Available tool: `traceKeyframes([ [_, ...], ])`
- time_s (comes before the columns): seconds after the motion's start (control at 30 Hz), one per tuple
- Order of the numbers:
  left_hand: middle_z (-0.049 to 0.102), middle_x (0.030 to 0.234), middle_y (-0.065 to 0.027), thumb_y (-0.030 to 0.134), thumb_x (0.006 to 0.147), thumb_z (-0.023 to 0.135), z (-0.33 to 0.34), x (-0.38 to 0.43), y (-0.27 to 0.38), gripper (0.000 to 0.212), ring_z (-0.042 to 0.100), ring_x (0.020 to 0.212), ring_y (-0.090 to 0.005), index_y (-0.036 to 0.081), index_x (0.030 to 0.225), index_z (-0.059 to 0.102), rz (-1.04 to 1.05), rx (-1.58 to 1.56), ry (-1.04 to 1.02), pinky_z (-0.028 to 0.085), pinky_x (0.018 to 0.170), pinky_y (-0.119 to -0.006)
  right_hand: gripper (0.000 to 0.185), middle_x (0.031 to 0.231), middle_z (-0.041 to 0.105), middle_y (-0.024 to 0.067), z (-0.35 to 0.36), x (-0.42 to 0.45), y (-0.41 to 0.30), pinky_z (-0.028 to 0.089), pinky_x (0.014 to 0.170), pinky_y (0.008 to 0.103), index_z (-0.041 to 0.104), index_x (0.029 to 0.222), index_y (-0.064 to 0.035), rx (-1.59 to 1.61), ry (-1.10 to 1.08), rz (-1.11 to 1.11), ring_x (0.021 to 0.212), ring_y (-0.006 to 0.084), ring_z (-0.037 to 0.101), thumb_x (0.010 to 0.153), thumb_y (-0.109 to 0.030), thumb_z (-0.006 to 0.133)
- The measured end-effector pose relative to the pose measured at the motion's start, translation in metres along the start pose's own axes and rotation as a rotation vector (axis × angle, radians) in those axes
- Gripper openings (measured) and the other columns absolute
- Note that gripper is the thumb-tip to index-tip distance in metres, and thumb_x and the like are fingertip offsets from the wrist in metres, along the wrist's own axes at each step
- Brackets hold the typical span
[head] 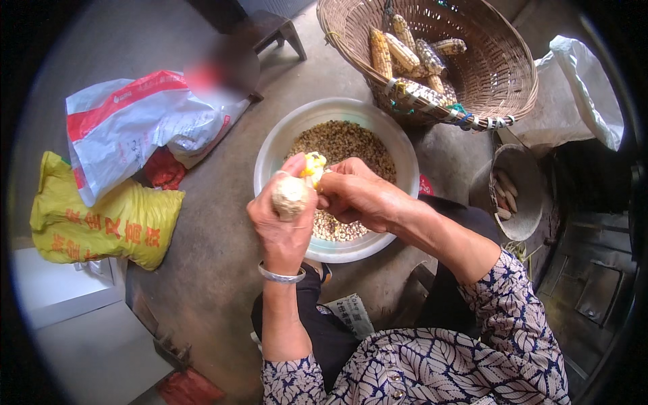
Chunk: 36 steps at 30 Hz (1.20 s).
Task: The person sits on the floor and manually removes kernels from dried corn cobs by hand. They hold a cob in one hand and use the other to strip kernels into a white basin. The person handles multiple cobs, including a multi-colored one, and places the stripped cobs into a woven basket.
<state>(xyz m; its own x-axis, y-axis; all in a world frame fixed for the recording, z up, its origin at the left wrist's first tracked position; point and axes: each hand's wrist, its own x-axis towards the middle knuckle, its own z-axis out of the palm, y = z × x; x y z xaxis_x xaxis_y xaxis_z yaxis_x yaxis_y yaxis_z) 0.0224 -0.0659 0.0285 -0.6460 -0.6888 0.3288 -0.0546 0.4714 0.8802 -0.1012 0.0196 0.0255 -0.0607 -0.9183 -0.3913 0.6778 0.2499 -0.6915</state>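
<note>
My left hand (276,228) grips a corn cob (290,196), its pale bare end turned up toward me. Bright yellow kernels (315,167) still cover the far end. Against that end my right hand (357,195) is curled, its fingertips pressed to the cob and partly hidden. Both hands are above a wide, pale plastic basin (405,152). Loose corn kernels (349,142) fill its bottom, darker brown at the far side and whiter near me.
A wicker basket (491,66) with several multicoloured corn cobs (402,50) stands beyond the basin. To the right are a bucket (526,202) holding stripped cobs and a white sack (587,86). Printed white (121,121) and yellow bags (106,217) lie left, near a stool (278,33).
</note>
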Motion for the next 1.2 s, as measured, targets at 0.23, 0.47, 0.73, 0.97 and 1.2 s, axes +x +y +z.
traceKeyframes([
  [0.23, 0.065, 0.1, -0.0081, 0.002, 0.084, 0.058, -0.003, 0.002, 0.006, 0.026, 0.059, 0.087, -0.0108, -0.005, 0.109, 0.062, -0.282, -0.369, 0.127, 0.048, 0.079, -0.025, 0.021, 0.06, 0.051, -0.0008, 0.009, -0.007, -0.015, 0.023, 0.037, 0.0203, 0.06, 0.074, -0.0005, -0.005, 0.034, -0.048, 0.042, 0.0023, 0.035, 0.079, -0.021, 0.058],
  [0.47, 0.065, 0.104, -0.0136, -0.001, 0.08, 0.061, 0.0, 0.0, 0.005, 0.029, 0.061, 0.093, -0.0164, -0.005, 0.108, 0.061, -0.121, -0.087, 0.07, 0.048, 0.084, -0.029, 0.026, 0.054, 0.046, -0.0022, 0.0, 0.0, -0.005, 0.021, 0.038, 0.0214, 0.056, 0.064, -0.004, -0.067, 0.019, -0.047, 0.041, 0.0035, 0.032, 0.08, -0.024, 0.058],
  [0.73, 0.063, 0.11, -0.0202, -0.007, 0.072, 0.064, 0.003, 0.001, -0.002, 0.034, 0.062, 0.102, -0.0262, -0.005, 0.105, 0.061, 0.163, 0.196, 0.001, 0.049, 0.088, -0.034, 0.027, 0.054, 0.04, -0.0047, 0.004, -0.001, 0.001, 0.019, 0.038, 0.0224, 0.051, 0.06, -0.008, -0.032, 0.073, -0.119, 0.043, 0.0031, 0.03, 0.079, -0.027, 0.057],
  [0.97, 0.064, 0.107, -0.0176, -0.004, 0.076, 0.063, 0.008, 0.0, -0.002, 0.032, 0.062, 0.098, -0.0205, -0.005, 0.108, 0.062, -0.052, -0.024, 0.051, 0.049, 0.086, -0.031, 0.022, 0.055, 0.04, -0.0057, 0.001, 0.004, 0.014, 0.02, 0.038, 0.0233, 0.049, 0.062, -0.0083, -0.044, 0.078, -0.193, 0.045, 0.0032, 0.03, 0.08, -0.02, 0.055],
  [1.2, 0.065, 0.106, -0.0144, -0.003, 0.081, 0.059, 0.0, 0.004, 0.004, 0.027, 0.061, 0.096, -0.0165, -0.005, 0.108, 0.062, -0.075, -0.033, 0.052, 0.049, 0.084, -0.029, 0.029, 0.063, 0.045, -0.0016, 0.005, -0.002, -0.01, 0.024, 0.042, 0.0218, 0.049, 0.071, -0.0086, 0.014, 0.007, -0.012, 0.047, 0.0052, 0.033, 0.083, -0.035, 0.054],
])
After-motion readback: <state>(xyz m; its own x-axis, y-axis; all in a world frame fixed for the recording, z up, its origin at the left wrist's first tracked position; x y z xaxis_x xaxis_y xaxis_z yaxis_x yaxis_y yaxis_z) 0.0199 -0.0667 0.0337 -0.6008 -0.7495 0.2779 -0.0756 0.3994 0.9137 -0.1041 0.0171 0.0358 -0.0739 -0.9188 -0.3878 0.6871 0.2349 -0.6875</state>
